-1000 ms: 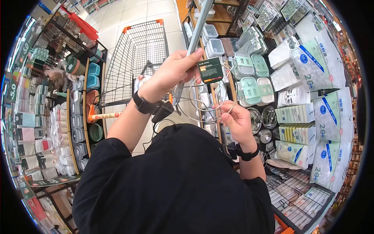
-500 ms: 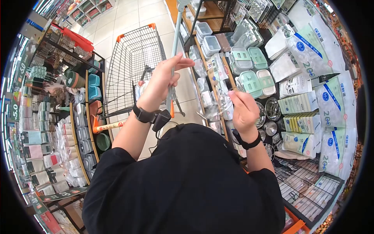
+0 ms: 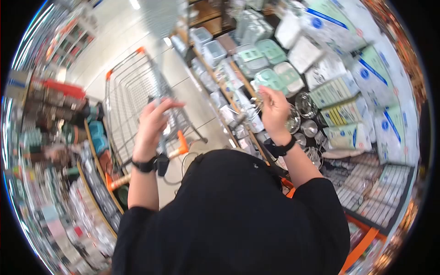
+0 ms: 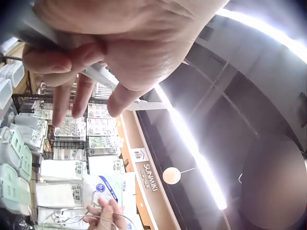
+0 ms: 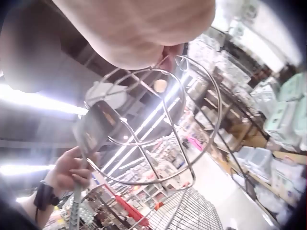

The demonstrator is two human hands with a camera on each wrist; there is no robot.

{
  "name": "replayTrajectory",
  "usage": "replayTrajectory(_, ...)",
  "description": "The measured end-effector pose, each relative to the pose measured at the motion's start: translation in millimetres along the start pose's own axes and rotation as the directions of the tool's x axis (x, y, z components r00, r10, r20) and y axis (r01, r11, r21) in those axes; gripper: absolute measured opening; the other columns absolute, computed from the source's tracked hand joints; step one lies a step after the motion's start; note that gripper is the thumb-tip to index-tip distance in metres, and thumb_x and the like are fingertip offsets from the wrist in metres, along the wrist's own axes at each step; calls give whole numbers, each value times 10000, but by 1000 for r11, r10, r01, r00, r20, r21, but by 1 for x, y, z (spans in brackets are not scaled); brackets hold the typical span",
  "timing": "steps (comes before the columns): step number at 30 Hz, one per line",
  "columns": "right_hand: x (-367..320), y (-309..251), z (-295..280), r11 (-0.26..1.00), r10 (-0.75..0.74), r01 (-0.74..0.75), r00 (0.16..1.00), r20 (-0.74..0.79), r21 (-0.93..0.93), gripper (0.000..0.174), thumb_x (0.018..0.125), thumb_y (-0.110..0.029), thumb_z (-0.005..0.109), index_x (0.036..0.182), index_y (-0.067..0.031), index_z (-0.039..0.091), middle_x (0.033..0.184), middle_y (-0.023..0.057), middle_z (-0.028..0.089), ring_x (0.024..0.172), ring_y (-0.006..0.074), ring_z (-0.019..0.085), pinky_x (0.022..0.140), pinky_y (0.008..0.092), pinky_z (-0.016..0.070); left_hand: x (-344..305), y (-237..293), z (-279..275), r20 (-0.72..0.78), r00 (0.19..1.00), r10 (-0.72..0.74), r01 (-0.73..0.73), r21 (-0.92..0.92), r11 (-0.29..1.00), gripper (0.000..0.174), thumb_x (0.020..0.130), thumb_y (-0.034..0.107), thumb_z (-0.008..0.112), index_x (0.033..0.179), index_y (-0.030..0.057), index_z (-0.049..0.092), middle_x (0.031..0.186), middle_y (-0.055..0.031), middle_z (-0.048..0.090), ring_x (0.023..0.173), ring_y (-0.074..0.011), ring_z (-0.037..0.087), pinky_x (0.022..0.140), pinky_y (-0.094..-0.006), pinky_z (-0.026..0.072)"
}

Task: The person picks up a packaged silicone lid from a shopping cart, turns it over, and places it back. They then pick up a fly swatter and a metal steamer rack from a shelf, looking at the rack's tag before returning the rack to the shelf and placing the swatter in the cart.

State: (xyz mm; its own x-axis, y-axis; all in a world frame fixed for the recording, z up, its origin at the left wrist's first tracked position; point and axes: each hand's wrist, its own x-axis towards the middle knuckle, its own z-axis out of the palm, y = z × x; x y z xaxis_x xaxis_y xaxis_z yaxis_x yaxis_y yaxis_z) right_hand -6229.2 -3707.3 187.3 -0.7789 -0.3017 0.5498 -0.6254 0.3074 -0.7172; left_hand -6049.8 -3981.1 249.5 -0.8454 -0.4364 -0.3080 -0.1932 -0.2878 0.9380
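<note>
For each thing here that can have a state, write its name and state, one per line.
left hand, curled round the pole
pole, gripped and raised
right hand, pinching the wire rack
wire rack, held in the air, off the shelf
shopping cart, standing in the aisle, unheld
lunch boxes, on the shelf, lids shut

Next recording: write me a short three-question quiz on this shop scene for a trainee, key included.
1. True or false: the right hand holds a round wire rack.
2. What does the left hand grip? A) a grey pole B) a bottle C) a towel
3. Fill in: on the floor beyond the left hand stands a wire shopping ____.
Key: 1 true; 2 A; 3 cart.
</note>
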Motion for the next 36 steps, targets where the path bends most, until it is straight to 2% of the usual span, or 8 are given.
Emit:
replayTrajectory(4, -48, 119, 1, 915, 319, -318, 947, -34, -249, 155, 873, -172, 679, 966, -70, 748, 847, 113, 717, 770, 252, 605, 709, 343, 477, -3, -25, -49, -222, 974, 54, -93, -173, 981, 175, 958, 206, 595, 971, 37, 552, 842, -79, 674, 444, -15, 305, 428, -193, 244)
replayTrajectory(5, -65, 149, 3, 827, 561, -558, 828, -16, 68, 161, 871, -152, 667, 951, -33, 740, 808, 125, 727, 726, 230, 658, 679, 318, 501, -5, -30, -63, -259, 962, 92, -146, -198, 969, 184, 959, 214, 600, 954, 35, 554, 802, -58, 651, 441, -20, 305, 425, -198, 242)
replayTrajectory(8, -118, 238, -12, 578, 816, -808, 574, -68, 115, 109, 886, -40, 646, 957, 19, 704, 836, 87, 722, 706, 151, 673, 694, 259, 529, -12, -38, -98, -366, 928, 68, -161, -231, 959, 204, 962, 229, 597, 872, 54, 542, 721, -23, 576, 431, -34, 305, 420, -208, 236)
replayTrajectory(16, -182, 346, -49, 103, 979, -834, -11, -204, 541, 70, 873, -59, 631, 891, -18, 685, 799, 57, 674, 635, 142, 563, 551, 301, 413, -41, -46, -139, -463, 886, -22, -128, -291, 948, 252, 963, 246, 605, 783, 119, 483, 651, 20, 488, 431, -51, 298, 415, -221, 237)
replayTrajectory(25, -168, 357, -50, 29, 973, -680, -147, -175, 733, 54, 874, -78, 644, 854, -31, 662, 751, 58, 639, 547, 138, 514, 468, 275, 365, -58, -57, -158, -595, 801, -66, -56, -185, 981, 303, 972, 248, 591, 752, 130, 420, 582, 38, 391, 444, -64, 304, 402, -234, 229)
replayTrajectory(29, -162, 360, -47, -59, 964, -631, -238, -121, 774, 83, 904, -43, 610, 978, -12, 630, 826, 95, 657, 679, 207, 633, 536, 294, 487, -71, -64, -170, -642, 764, -68, 1, -104, 995, 326, 968, 241, 598, 725, 133, 408, 563, 40, 373, 433, -61, 314, 385, -232, 233)
replayTrajectory(32, -206, 441, -30, 53, 972, -973, -1, -234, 225, 117, 902, -19, 599, 1012, 7, 627, 871, 98, 667, 742, 233, 664, 578, 313, 522, -83, -69, -175, -714, 693, 104, 74, 213, 974, 365, 955, 225, 617, 685, 137, 387, 556, 59, 338, 433, -44, 319, 387, -232, 240)
replayTrajectory(36, -177, 373, -32, -17, 912, -1000, -14, -410, -3, 222, 876, -133, 650, 1023, 32, 664, 987, 188, 694, 898, 330, 688, 708, 391, 543, -101, -77, -187, -752, 625, 209, 216, 424, 879, 340, 948, 240, 623, 700, 58, 477, 587, 21, 409, 513, -88, 362, 487, -286, 318)
